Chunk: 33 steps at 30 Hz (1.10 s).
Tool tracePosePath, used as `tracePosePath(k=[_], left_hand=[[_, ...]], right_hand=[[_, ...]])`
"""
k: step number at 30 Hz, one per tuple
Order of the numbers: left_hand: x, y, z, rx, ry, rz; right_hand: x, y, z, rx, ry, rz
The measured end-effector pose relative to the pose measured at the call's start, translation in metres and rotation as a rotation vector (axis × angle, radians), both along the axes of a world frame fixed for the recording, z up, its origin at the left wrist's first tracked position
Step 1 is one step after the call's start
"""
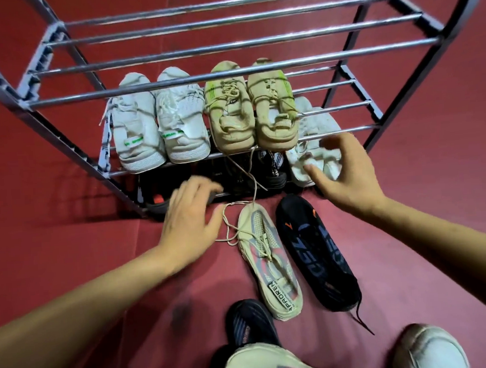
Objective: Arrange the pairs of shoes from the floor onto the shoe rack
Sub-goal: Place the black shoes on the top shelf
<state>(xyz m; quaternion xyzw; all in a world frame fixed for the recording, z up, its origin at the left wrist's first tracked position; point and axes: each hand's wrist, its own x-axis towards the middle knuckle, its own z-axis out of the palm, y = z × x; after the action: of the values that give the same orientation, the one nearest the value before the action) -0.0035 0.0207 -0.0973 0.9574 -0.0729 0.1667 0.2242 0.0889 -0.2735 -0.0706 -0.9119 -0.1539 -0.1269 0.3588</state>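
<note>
A metal shoe rack (229, 73) stands ahead. Its middle shelf holds a white pair (158, 120) and a beige-green pair (251, 109), with a white shoe (315, 128) at the right end. Dark shoes (266, 171) sit on the bottom shelf. On the floor lie a cream-and-grey sneaker (269, 262) and a black sneaker (317, 253). My left hand (189, 215) hovers with relaxed fingers by the bottom shelf, holding nothing. My right hand (346, 171) is spread open just in front of the white shoe; contact is unclear.
Near the bottom edge lie a dark blue shoe (250, 325), another cream sneaker (267, 364) and a white shoe (431, 348). A loose lace (250, 177) hangs from the beige pair down to the floor. Red carpet (69, 251) surrounds the rack.
</note>
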Motion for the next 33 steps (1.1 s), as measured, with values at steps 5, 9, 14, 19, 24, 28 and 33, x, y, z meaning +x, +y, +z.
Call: tracePosePath(k=[5, 9, 14, 19, 24, 28, 33], left_hand=[[-0.074, 0.010, -0.065, -0.026, 0.888, 0.059], [-0.124, -0.012, -0.085, -0.129, 1.152, 0.009], [-0.128, -0.036, -0.086, -0.213, 1.195, 0.182], [-0.114, -0.045, -0.064, -0.489, 1.228, 0.318], [-0.085, -0.016, -0.017, -0.710, 0.837, 0.327], [-0.069, 0.034, -0.012, -0.750, 0.656, 0.582], [-0.071, 0.067, -0.016, -0.785, 0.567, 0.869]], right_hand=[[-0.053, 0.000, -0.053, -0.221, 0.388, 0.016], [-0.079, 0.007, -0.085, -0.584, 0.737, -0.091], [-0.075, 0.034, -0.087, -0.629, 0.775, -0.241], [-0.057, 0.022, -0.090, -0.550, 0.844, -0.320], [-0.046, 0.000, -0.084, -0.388, 0.991, -0.274], [-0.055, -0.016, -0.078, -0.366, 0.967, -0.248], [-0.068, -0.018, -0.059, -0.154, 0.704, -0.256]])
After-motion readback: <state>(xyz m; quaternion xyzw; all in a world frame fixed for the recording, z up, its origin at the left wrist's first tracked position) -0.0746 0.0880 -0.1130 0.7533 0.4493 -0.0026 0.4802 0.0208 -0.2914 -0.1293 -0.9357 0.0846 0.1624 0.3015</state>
